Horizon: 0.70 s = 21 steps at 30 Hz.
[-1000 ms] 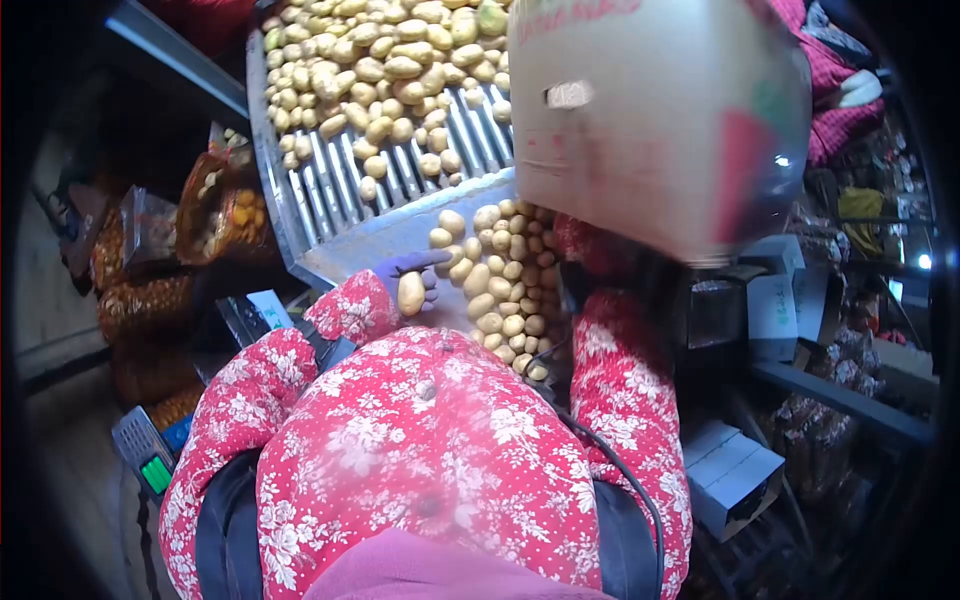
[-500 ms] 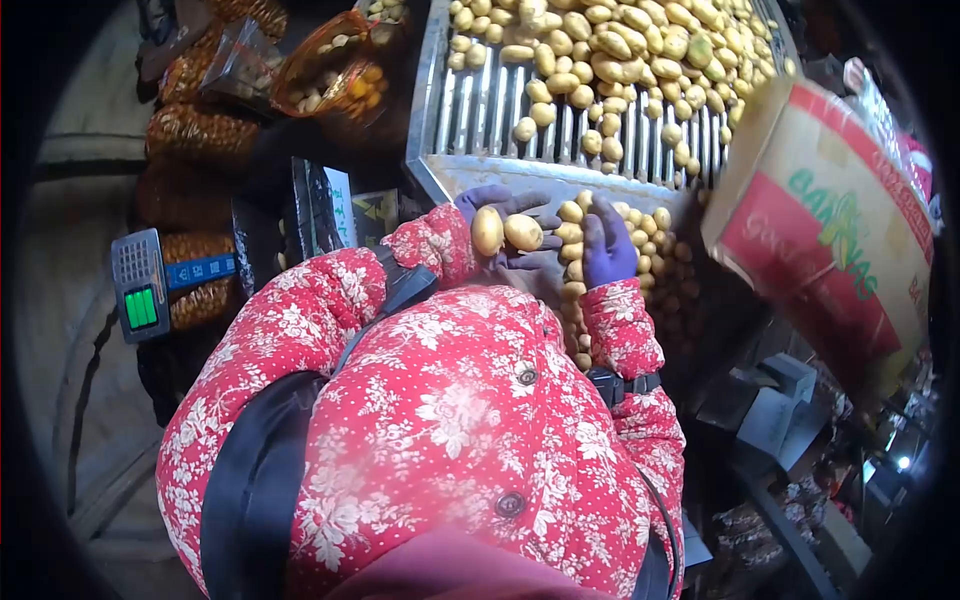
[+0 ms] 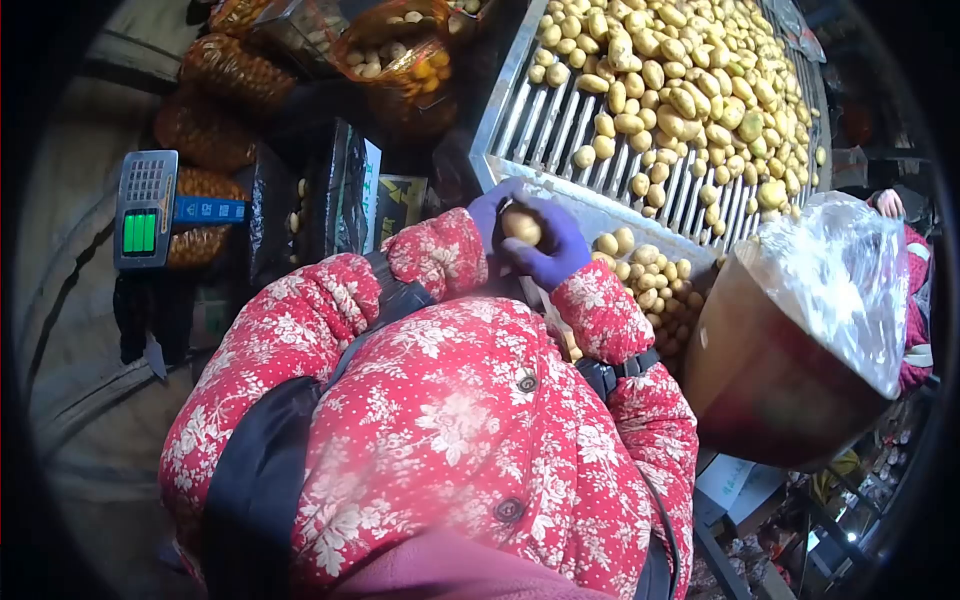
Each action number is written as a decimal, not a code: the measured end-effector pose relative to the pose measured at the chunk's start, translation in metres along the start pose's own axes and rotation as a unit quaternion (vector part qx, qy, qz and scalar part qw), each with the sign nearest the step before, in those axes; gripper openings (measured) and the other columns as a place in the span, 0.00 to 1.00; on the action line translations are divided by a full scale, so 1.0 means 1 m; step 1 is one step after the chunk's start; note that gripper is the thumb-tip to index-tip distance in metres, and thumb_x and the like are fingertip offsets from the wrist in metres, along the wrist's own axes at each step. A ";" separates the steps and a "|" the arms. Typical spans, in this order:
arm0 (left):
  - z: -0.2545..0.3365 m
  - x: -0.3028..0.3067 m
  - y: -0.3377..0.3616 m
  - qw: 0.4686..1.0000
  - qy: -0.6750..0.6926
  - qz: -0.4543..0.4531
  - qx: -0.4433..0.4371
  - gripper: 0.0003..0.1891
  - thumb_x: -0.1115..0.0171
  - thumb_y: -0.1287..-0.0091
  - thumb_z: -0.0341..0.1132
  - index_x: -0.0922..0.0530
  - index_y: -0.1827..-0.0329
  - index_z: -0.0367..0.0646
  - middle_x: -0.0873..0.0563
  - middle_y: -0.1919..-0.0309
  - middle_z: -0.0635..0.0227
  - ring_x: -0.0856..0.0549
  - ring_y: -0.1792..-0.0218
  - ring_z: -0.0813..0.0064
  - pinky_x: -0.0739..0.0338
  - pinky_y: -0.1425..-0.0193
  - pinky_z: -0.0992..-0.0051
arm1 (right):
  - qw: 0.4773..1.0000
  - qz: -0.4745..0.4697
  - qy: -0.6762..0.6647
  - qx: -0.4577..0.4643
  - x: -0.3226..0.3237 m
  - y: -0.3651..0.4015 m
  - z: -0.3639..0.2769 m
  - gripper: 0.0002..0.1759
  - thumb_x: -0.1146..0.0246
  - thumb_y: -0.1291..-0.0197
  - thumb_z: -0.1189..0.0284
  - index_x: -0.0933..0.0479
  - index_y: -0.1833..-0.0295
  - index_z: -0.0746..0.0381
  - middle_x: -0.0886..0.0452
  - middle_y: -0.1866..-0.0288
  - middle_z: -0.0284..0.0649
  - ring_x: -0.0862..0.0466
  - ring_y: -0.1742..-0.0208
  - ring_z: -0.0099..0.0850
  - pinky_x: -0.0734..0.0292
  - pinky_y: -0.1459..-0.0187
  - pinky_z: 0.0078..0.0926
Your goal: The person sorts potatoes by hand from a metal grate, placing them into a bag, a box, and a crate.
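Note:
My left hand (image 3: 492, 213) and my right hand (image 3: 562, 248), both in purple gloves, are closed together in front of my chest. Between them shows a potato (image 3: 521, 227), its round side facing up; anything else inside the hands is hidden. Just beyond my fingers runs the metal front edge of a slatted sorting table (image 3: 560, 120). Small potatoes (image 3: 655, 285) lie heaped below that edge, to the right of my right hand and partly behind my sleeve.
Many potatoes (image 3: 690, 100) cover the slats. At right stands a cardboard box (image 3: 770, 370) with a clear plastic liner (image 3: 830, 270); another person's hand (image 3: 888, 204) is beyond it. A scale display (image 3: 140, 232), a black-lined box (image 3: 345, 190) and net bags (image 3: 235, 75) occupy the left.
My right hand has moved left from the small potatoes to meet my left hand. The potatoes on my left palm are now mostly covered. The cardboard box has shifted, and its plastic-lined top shows.

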<state>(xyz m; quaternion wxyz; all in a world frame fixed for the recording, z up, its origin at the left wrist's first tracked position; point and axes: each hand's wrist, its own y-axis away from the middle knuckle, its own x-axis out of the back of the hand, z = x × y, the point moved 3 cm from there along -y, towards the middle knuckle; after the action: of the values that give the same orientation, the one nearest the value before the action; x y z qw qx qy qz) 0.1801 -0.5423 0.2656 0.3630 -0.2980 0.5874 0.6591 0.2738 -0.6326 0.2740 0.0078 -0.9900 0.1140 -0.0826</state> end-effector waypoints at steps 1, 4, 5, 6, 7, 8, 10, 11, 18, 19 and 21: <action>0.000 -0.014 0.012 0.998 0.043 0.041 0.028 0.33 0.57 0.28 0.61 0.30 0.36 0.40 0.20 0.46 0.55 0.20 0.45 0.56 0.29 0.35 0.55 | 0.971 0.017 -0.192 -0.142 -0.002 -0.002 -0.032 0.29 0.39 0.33 0.64 0.34 0.30 0.63 0.24 0.39 0.45 0.21 0.41 0.34 0.27 0.38 0.33; 0.003 -0.013 0.033 0.986 -0.164 0.038 -0.015 0.35 0.59 0.30 0.65 0.28 0.38 0.43 0.17 0.56 0.55 0.18 0.53 0.55 0.26 0.44 0.50 | 0.959 0.079 -0.255 -0.095 0.008 -0.007 0.003 0.29 0.56 0.25 0.54 0.28 0.37 0.67 0.18 0.46 0.45 0.19 0.44 0.35 0.29 0.38 0.32; 0.003 -0.009 0.031 0.982 -0.189 0.026 -0.014 0.34 0.58 0.30 0.65 0.27 0.38 0.44 0.17 0.58 0.55 0.17 0.55 0.56 0.25 0.47 0.51 | 0.948 0.089 -0.278 -0.129 0.008 -0.009 0.027 0.28 0.57 0.24 0.55 0.27 0.38 0.67 0.18 0.47 0.46 0.19 0.44 0.36 0.28 0.38 0.32; 0.003 -0.006 0.030 0.977 -0.213 0.014 -0.014 0.34 0.57 0.30 0.65 0.27 0.39 0.44 0.17 0.60 0.56 0.17 0.57 0.57 0.25 0.50 0.52 | 0.933 0.102 -0.302 -0.166 0.007 -0.016 0.031 0.27 0.58 0.24 0.57 0.27 0.38 0.67 0.18 0.47 0.47 0.19 0.45 0.36 0.28 0.39 0.32; 0.001 -0.006 0.031 0.986 -0.168 0.003 0.007 0.32 0.54 0.30 0.64 0.27 0.39 0.45 0.17 0.61 0.56 0.17 0.60 0.59 0.23 0.53 0.54 | 0.917 0.111 -0.326 -0.202 0.005 -0.017 0.031 0.26 0.59 0.23 0.58 0.26 0.39 0.66 0.17 0.48 0.48 0.18 0.45 0.37 0.27 0.39 0.33; -0.001 -0.008 0.033 0.992 -0.122 -0.007 0.027 0.31 0.52 0.31 0.63 0.27 0.39 0.45 0.17 0.63 0.57 0.17 0.62 0.61 0.22 0.57 0.57 | 0.958 0.143 -0.142 -0.203 0.010 -0.010 0.024 0.25 0.57 0.23 0.59 0.23 0.43 0.67 0.16 0.50 0.47 0.18 0.48 0.38 0.26 0.41 0.33; 0.001 -0.024 0.053 0.992 -0.120 -0.019 -0.029 0.21 0.44 0.27 0.41 0.30 0.33 0.46 0.17 0.57 0.63 0.15 0.66 0.72 0.16 0.62 0.71 | 0.972 0.119 -0.072 -0.188 0.009 -0.009 0.022 0.25 0.52 0.25 0.54 0.22 0.44 0.64 0.18 0.49 0.44 0.20 0.50 0.34 0.28 0.43 0.32; 0.000 -0.022 0.053 0.992 -0.121 -0.007 -0.014 0.21 0.44 0.27 0.41 0.30 0.33 0.46 0.17 0.57 0.63 0.15 0.66 0.72 0.16 0.63 0.71 | 0.943 0.143 -0.178 -0.242 0.005 -0.006 0.025 0.23 0.49 0.26 0.56 0.23 0.42 0.64 0.18 0.48 0.45 0.20 0.48 0.34 0.28 0.43 0.32; 0.010 -0.018 0.053 0.985 -0.171 -0.010 0.021 0.26 0.40 0.31 0.42 0.33 0.32 0.48 0.19 0.50 0.56 0.14 0.65 0.65 0.17 0.68 0.71 | 0.967 0.013 -0.209 -0.142 -0.002 -0.006 0.013 0.26 0.48 0.27 0.57 0.27 0.36 0.65 0.21 0.41 0.43 0.23 0.40 0.32 0.29 0.39 0.32; 0.011 -0.019 0.054 0.983 -0.184 -0.004 0.024 0.28 0.39 0.33 0.41 0.34 0.31 0.49 0.20 0.48 0.55 0.14 0.66 0.65 0.17 0.69 0.71 | 0.969 0.031 -0.172 -0.172 0.002 -0.005 0.009 0.26 0.48 0.27 0.56 0.26 0.37 0.65 0.20 0.43 0.43 0.22 0.42 0.31 0.28 0.40 0.32; 0.010 -0.024 0.056 0.984 -0.174 0.039 0.025 0.27 0.40 0.33 0.44 0.34 0.32 0.51 0.19 0.49 0.55 0.14 0.68 0.64 0.17 0.70 0.70 | 0.965 0.066 -0.101 -0.232 0.007 -0.007 0.009 0.26 0.49 0.27 0.54 0.25 0.39 0.65 0.18 0.46 0.43 0.22 0.45 0.30 0.28 0.42 0.31</action>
<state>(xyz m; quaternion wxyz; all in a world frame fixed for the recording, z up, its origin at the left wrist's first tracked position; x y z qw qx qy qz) 0.1472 -0.5384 0.3180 0.4407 -0.1469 0.5426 0.6998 0.2839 -0.6279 0.2663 -0.2049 -0.9583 0.1937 0.0468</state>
